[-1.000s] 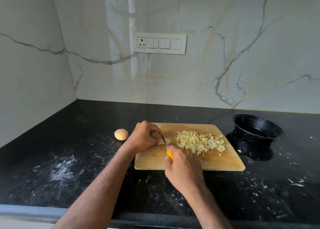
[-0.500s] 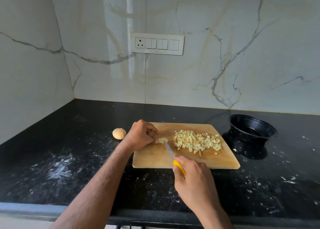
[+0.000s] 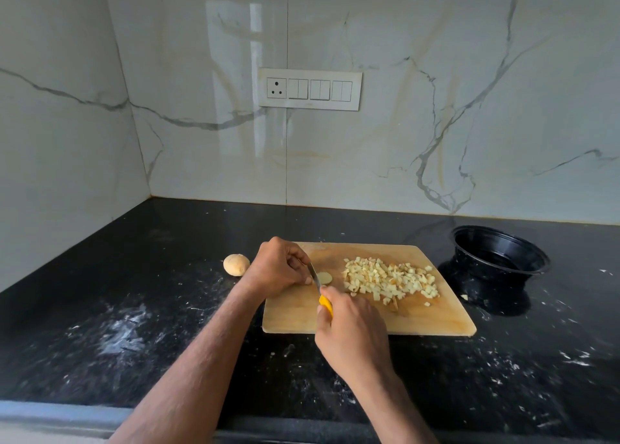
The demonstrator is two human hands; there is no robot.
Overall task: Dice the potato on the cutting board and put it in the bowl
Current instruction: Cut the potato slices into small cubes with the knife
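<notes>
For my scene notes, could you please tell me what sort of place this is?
Most likely a home kitchen: a black stone counter, marble-look wall tiles with a switch panel, and a cutting board.

A wooden cutting board (image 3: 369,316) lies flat on the black counter, a heap of pale diced potato (image 3: 391,281) spread over its right half. A small uncut potato piece (image 3: 324,278) sits left of the heap, at the knife blade. Right of the board, apart from it, stands a black bowl (image 3: 500,254)
</notes>
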